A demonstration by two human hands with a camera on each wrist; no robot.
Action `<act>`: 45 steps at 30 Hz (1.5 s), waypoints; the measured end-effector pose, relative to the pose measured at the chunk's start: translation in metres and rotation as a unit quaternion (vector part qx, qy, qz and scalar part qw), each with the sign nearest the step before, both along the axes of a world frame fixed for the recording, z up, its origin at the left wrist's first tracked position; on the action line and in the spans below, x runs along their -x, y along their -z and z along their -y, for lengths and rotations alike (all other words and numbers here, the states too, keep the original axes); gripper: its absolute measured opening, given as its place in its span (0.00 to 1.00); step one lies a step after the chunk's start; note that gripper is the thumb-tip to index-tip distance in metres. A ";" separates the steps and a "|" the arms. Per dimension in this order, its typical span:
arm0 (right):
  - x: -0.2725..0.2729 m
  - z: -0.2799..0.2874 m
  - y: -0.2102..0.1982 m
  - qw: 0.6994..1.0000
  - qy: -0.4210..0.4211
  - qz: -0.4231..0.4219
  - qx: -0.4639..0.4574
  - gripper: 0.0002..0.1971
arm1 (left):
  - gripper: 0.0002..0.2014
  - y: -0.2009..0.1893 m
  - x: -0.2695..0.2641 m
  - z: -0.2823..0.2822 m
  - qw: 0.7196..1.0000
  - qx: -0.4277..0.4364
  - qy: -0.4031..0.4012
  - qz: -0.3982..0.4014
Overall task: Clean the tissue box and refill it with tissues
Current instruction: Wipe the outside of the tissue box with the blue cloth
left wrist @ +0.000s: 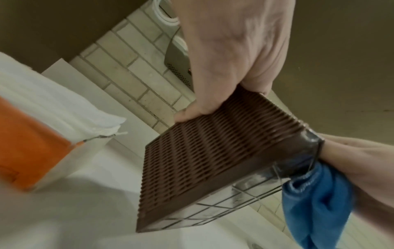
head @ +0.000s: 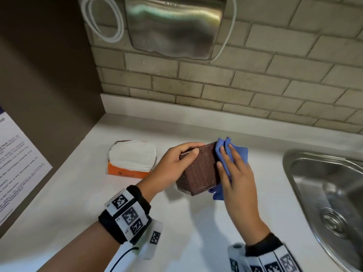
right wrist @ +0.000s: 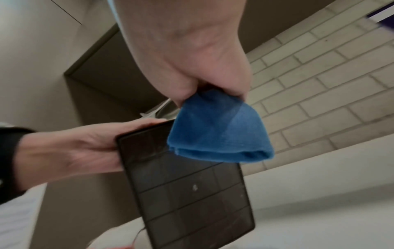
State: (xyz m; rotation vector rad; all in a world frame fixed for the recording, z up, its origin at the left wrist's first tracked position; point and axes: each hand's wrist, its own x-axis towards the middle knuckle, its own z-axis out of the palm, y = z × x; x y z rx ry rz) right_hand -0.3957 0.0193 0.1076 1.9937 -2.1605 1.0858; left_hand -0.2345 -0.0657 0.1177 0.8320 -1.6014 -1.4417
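Observation:
A brown woven tissue box (head: 198,169) stands tilted on one edge on the white counter (head: 176,222). My left hand (head: 188,152) grips its upper left edge, thumb on the near face and fingers over the top. My right hand (head: 229,165) holds a blue cloth (head: 238,154) and presses it against the box's right side. In the right wrist view the cloth (right wrist: 215,134) is pinched in that hand against the box's dark gridded base (right wrist: 187,193). In the left wrist view the woven wall (left wrist: 202,160) fills the middle, with the cloth (left wrist: 315,205) at the lower right.
An opened orange pack of white tissues (head: 133,156) lies left of the box. A steel sink (head: 324,193) is set into the counter at the right. A metal hand dryer (head: 172,26) and a coiled white hose (head: 104,20) hang on the brick wall. A printed notice (head: 17,160) is on the left wall.

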 end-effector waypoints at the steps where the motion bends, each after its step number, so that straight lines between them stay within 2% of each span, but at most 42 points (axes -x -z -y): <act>1: -0.010 -0.002 -0.003 1.000 0.001 -0.025 -0.003 0.25 | 0.12 -0.001 0.001 0.000 1.000 0.000 -0.008 -0.006; 3: -0.033 -0.008 -0.001 0.989 -0.031 -0.140 -0.026 0.26 | 0.13 -0.001 0.002 0.002 1.000 -0.002 -0.015 -0.014; 5: -0.037 -0.013 0.005 0.977 -0.079 -0.188 -0.060 0.25 | 0.14 0.000 0.000 0.001 1.000 -0.004 -0.012 -0.012; 6: -0.030 -0.010 0.004 0.981 -0.078 -0.169 -0.057 0.25 | 0.13 0.002 -0.002 0.000 1.000 -0.004 -0.014 -0.016; 9: -0.010 -0.003 0.002 0.999 -0.010 -0.038 -0.020 0.25 | 0.12 0.004 -0.006 -0.003 0.999 -0.007 -0.029 -0.013; 11: -0.022 -0.006 0.005 0.997 -0.018 -0.067 -0.029 0.25 | 0.12 0.006 -0.004 -0.002 0.999 -0.015 -0.033 -0.019; 14: -0.040 -0.021 0.018 0.976 -0.122 -0.178 -0.035 0.26 | 0.12 0.010 -0.002 -0.002 0.999 -0.036 -0.025 -0.026; 16: -0.024 -0.018 0.017 0.982 -0.108 -0.151 -0.020 0.25 | 0.12 0.015 -0.004 -0.004 0.999 -0.042 -0.019 -0.023; 18: -0.007 -0.012 0.014 0.998 -0.018 -0.051 -0.036 0.25 | 0.12 0.021 -0.005 -0.005 0.999 -0.047 -0.022 -0.018; 19: -0.005 -0.011 0.015 0.999 0.013 -0.029 -0.038 0.24 | 0.12 0.023 -0.004 -0.005 0.998 -0.050 -0.025 -0.015; 20: -0.010 -0.012 0.015 0.998 0.012 -0.044 -0.040 0.23 | 0.12 0.025 -0.002 -0.005 0.998 -0.054 -0.028 -0.015; 22: -0.025 -0.020 0.026 0.989 -0.062 -0.131 -0.038 0.24 | 0.12 0.028 0.003 -0.005 0.997 -0.067 -0.032 -0.023; 24: -0.027 -0.024 0.032 0.981 -0.120 -0.146 -0.051 0.24 | 0.12 0.028 0.004 -0.006 0.997 -0.075 -0.026 -0.024; 25: -0.021 -0.021 0.029 0.982 -0.109 -0.142 -0.063 0.25 | 0.12 0.029 0.004 -0.006 0.997 -0.072 -0.023 -0.025; 27: -0.008 -0.012 0.024 0.994 -0.048 -0.068 -0.073 0.24 | 0.12 0.031 0.000 -0.005 0.997 -0.066 -0.017 -0.024; 29: 0.002 -0.004 0.012 0.991 -0.034 0.110 -0.073 0.19 | 0.13 0.030 -0.006 -0.002 0.997 -0.070 0.000 -0.013; 30: 0.005 -0.002 0.006 0.969 -0.032 0.225 -0.095 0.17 | 0.12 0.030 -0.011 -0.001 0.997 -0.073 0.011 -0.008; 31: 0.007 0.000 0.001 0.934 -0.032 0.329 -0.135 0.15 | 0.12 0.030 -0.016 0.001 0.997 -0.077 0.019 -0.004; 32: 0.009 0.000 -0.001 0.897 -0.037 0.403 -0.176 0.15 | 0.12 0.030 -0.023 0.003 0.996 -0.080 0.029 0.000; 33: 0.010 -0.001 -0.001 0.875 -0.042 0.435 -0.206 0.15 | 0.12 0.029 -0.030 0.004 0.996 -0.073 0.044 0.014; 34: 0.010 -0.001 0.002 0.869 -0.043 0.439 -0.225 0.16 | 0.14 0.026 -0.038 0.007 0.995 -0.061 0.066 0.036; 36: 0.005 0.000 0.010 0.879 -0.033 0.419 -0.226 0.17 | 0.19 0.016 -0.051 0.015 0.985 -0.019 0.121 0.118; 39: -0.010 0.001 0.012 0.897 -0.029 0.393 -0.202 0.16 | 0.24 0.006 -0.054 0.026 0.937 0.080 0.170 0.296; 40: -0.015 0.001 0.011 0.904 -0.035 0.381 -0.192 0.16 | 0.26 0.007 -0.052 0.027 0.923 0.097 0.172 0.329; 42: -0.025 -0.001 0.008 0.914 -0.045 0.366 -0.170 0.17 | 0.26 0.015 -0.047 0.025 0.928 0.083 0.143 0.334; 45: -0.040 -0.008 0.006 0.942 -0.086 0.297 -0.131 0.19 | 0.31 0.030 -0.040 0.015 0.968 0.024 0.053 0.243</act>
